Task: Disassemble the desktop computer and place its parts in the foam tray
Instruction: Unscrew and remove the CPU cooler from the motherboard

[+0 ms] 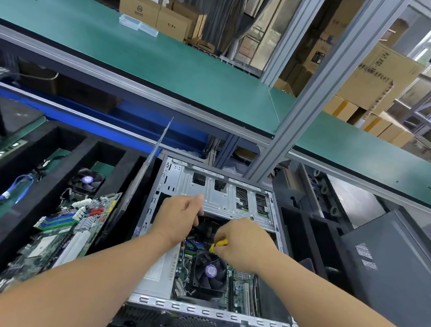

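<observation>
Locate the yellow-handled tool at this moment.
In the head view, the yellow-handled tool is gripped in the right hand inside the open grey metal computer case, just above the black CPU fan.

Your right hand [245,246] grips a yellow-handled tool [218,245] inside the open computer case [213,190], just beyond the cooler fan [210,272]; your left hand [179,217] reaches in beside it.

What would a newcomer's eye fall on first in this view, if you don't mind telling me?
Probably the open computer case at centre, with both hands inside it: the right hand grips a yellow-handled tool just above the black cooler fan, the left hand beside it. To the left, a black foam tray already holds a motherboard.
</observation>
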